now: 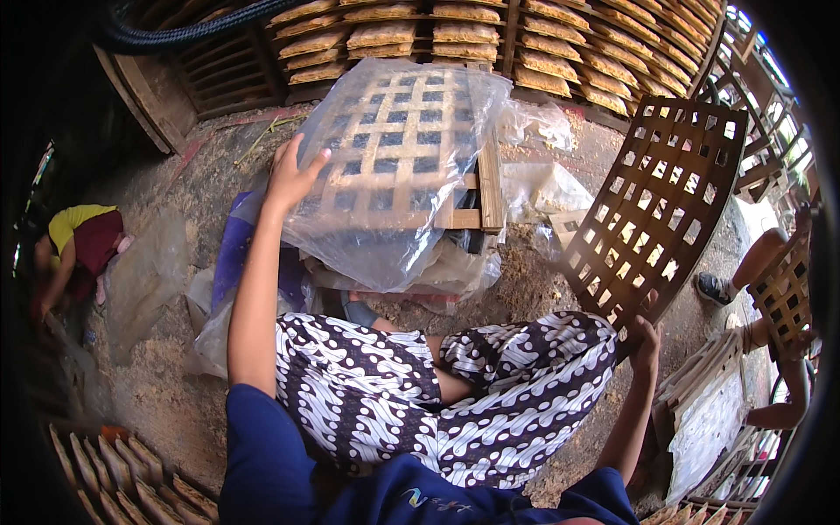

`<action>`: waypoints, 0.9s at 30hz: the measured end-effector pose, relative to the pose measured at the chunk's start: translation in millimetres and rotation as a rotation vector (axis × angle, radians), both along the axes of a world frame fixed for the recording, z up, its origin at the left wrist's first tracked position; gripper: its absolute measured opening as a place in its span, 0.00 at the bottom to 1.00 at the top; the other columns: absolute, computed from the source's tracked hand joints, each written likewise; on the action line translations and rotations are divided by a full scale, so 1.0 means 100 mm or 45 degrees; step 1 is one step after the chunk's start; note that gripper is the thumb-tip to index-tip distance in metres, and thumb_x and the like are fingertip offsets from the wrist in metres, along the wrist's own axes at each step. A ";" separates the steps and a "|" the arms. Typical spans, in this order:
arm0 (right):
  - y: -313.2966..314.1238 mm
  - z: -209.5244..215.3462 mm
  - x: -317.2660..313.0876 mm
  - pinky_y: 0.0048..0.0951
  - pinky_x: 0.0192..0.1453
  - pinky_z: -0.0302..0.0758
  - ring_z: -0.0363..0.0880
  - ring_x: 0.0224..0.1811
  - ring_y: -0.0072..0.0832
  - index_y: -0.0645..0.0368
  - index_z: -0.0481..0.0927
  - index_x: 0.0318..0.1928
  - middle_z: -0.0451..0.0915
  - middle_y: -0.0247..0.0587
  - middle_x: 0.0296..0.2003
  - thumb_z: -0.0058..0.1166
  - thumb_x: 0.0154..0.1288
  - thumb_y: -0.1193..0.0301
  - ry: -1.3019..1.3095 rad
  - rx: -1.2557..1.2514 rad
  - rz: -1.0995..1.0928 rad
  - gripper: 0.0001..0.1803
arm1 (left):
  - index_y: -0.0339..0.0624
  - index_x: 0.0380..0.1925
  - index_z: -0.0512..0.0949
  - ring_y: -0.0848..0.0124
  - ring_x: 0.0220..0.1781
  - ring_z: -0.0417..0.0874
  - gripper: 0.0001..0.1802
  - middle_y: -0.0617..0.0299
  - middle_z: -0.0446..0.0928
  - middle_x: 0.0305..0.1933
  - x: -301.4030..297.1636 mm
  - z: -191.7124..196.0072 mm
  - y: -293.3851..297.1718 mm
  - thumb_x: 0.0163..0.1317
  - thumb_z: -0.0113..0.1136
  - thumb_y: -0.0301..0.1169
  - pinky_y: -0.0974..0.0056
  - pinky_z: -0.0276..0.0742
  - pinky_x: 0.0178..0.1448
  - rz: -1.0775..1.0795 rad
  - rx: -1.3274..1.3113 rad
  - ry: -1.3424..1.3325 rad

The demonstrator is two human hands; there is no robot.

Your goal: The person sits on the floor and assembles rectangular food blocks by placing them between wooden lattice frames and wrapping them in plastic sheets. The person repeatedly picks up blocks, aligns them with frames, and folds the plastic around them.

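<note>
Upright, lattice tray point(658, 197) leans in right hand point(646, 339).

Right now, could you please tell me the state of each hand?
Left hand: open, resting on the clear plastic sheet covering a wooden lattice rack.
Right hand: closed, holding a brown wooden lattice tray.

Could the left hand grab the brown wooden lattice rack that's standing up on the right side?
Probably not as things stand. The left hand rests on the clear plastic sheet far across from the brown wooden lattice rack, which the right hand already holds by its lower edge.
</note>
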State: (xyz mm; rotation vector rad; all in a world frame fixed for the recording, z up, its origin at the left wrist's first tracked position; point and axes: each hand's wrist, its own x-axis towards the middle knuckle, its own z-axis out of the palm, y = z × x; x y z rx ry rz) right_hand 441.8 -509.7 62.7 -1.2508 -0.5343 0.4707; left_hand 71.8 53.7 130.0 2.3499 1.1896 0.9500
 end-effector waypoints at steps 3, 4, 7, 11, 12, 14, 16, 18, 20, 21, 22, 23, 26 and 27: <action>0.06 0.04 -0.08 0.46 0.68 0.58 0.63 0.65 0.39 0.63 0.52 0.72 0.62 0.49 0.64 0.53 0.60 0.64 -0.067 0.084 0.048 0.43 | 0.46 0.68 0.65 0.50 0.73 0.62 0.46 0.47 0.62 0.71 -0.20 0.16 -0.49 0.56 0.62 0.61 0.49 0.57 0.75 -0.399 0.309 0.183; 0.03 -0.02 -0.04 0.42 0.63 0.59 0.65 0.60 0.36 0.64 0.55 0.71 0.64 0.46 0.58 0.52 0.61 0.63 -0.068 0.095 0.053 0.40 | 0.49 0.67 0.66 0.50 0.73 0.62 0.44 0.49 0.63 0.71 -0.24 0.25 -0.71 0.56 0.62 0.62 0.48 0.57 0.75 -0.549 0.390 0.281; -0.16 -0.28 0.32 0.32 0.47 0.62 0.69 0.44 0.27 0.66 0.64 0.66 0.71 0.38 0.42 0.48 0.63 0.59 0.001 0.098 0.075 0.34 | 0.50 0.62 0.73 0.55 0.74 0.62 0.43 0.56 0.65 0.71 -0.39 0.26 -1.21 0.53 0.61 0.65 0.47 0.53 0.77 -0.775 0.485 0.384; 0.37 -0.12 0.04 0.26 0.23 0.54 0.62 0.18 0.19 0.66 0.78 0.45 0.68 0.27 0.19 0.45 0.66 0.54 0.126 0.206 -0.279 0.25 | 0.54 0.58 0.76 0.60 0.71 0.67 0.33 0.60 0.70 0.67 -0.65 0.13 -1.41 0.51 0.69 0.49 0.47 0.59 0.75 -0.763 0.663 0.538; 0.06 -0.27 0.39 0.25 0.22 0.56 0.65 0.18 0.20 0.67 0.77 0.46 0.72 0.29 0.20 0.44 0.67 0.54 0.002 0.093 -0.060 0.26 | 0.55 0.58 0.77 0.61 0.70 0.68 0.32 0.61 0.71 0.66 -0.63 0.06 -1.40 0.50 0.71 0.44 0.47 0.60 0.75 -0.752 0.695 0.519; -0.41 -0.67 1.03 0.34 0.54 0.60 0.67 0.49 0.32 0.68 0.63 0.63 0.70 0.43 0.48 0.49 0.61 0.59 0.048 0.052 0.143 0.34 | 0.56 0.48 0.82 0.64 0.63 0.75 0.23 0.65 0.77 0.59 -0.46 0.02 -1.41 0.49 0.71 0.32 0.49 0.66 0.71 -0.740 0.838 0.303; -0.40 -0.80 1.23 0.36 0.66 0.65 0.71 0.60 0.36 0.69 0.56 0.70 0.71 0.48 0.58 0.52 0.58 0.62 0.034 0.094 0.237 0.42 | 0.55 0.44 0.84 0.64 0.60 0.78 0.18 0.66 0.80 0.55 -0.34 -0.04 -1.37 0.50 0.69 0.32 0.50 0.68 0.69 -0.744 0.951 0.226; -0.27 -0.69 1.31 0.31 0.56 0.71 0.75 0.50 0.30 0.68 0.59 0.69 0.74 0.44 0.53 0.53 0.56 0.63 -0.048 0.139 0.216 0.41 | 0.54 0.41 0.85 0.65 0.56 0.80 0.15 0.68 0.81 0.52 -0.10 0.01 -1.49 0.50 0.68 0.30 0.51 0.70 0.67 -0.724 0.956 0.085; -0.14 -0.37 1.36 0.26 0.47 0.73 0.75 0.42 0.24 0.67 0.61 0.68 0.76 0.39 0.49 0.54 0.55 0.64 -0.116 0.022 0.217 0.40 | 0.54 0.41 0.85 0.65 0.55 0.80 0.16 0.68 0.81 0.52 0.14 0.08 -1.61 0.49 0.68 0.30 0.52 0.71 0.66 -0.706 0.976 0.016; 0.01 -0.16 1.29 0.24 0.43 0.72 0.75 0.39 0.22 0.67 0.63 0.67 0.76 0.38 0.48 0.54 0.54 0.65 -0.157 -0.034 0.188 0.39 | 0.54 0.41 0.85 0.65 0.55 0.80 0.15 0.68 0.81 0.52 0.23 0.10 -1.64 0.50 0.68 0.30 0.52 0.71 0.66 -0.705 0.970 0.024; 0.12 0.06 1.22 0.22 0.39 0.72 0.74 0.36 0.21 0.66 0.64 0.66 0.76 0.37 0.47 0.53 0.54 0.65 -0.202 -0.099 0.152 0.38 | 0.54 0.41 0.85 0.65 0.55 0.80 0.15 0.68 0.81 0.52 0.33 0.10 -1.66 0.50 0.68 0.30 0.52 0.71 0.66 -0.715 0.954 0.023; 0.31 0.29 1.09 0.21 0.36 0.71 0.73 0.34 0.19 0.66 0.64 0.66 0.76 0.37 0.46 0.53 0.53 0.66 -0.268 -0.126 0.075 0.38 | 0.55 0.41 0.85 0.65 0.55 0.80 0.15 0.68 0.81 0.52 0.39 0.08 -1.68 0.50 0.69 0.30 0.52 0.71 0.66 -0.730 0.938 0.018; 0.74 0.96 0.59 0.20 0.38 0.68 0.72 0.35 0.19 0.66 0.67 0.64 0.76 0.39 0.46 0.53 0.52 0.65 -0.487 -0.108 -0.022 0.37 | 0.55 0.40 0.85 0.65 0.56 0.80 0.14 0.68 0.81 0.52 0.45 0.01 -1.69 0.50 0.69 0.30 0.52 0.71 0.66 -0.742 0.920 -0.051; 0.88 1.19 0.36 0.22 0.43 0.67 0.72 0.39 0.21 0.67 0.67 0.63 0.76 0.40 0.47 0.54 0.52 0.64 -0.538 -0.105 -0.014 0.37 | 0.55 0.40 0.85 0.65 0.57 0.79 0.14 0.68 0.81 0.52 0.43 -0.01 -1.68 0.50 0.69 0.31 0.52 0.70 0.66 -0.730 0.911 -0.057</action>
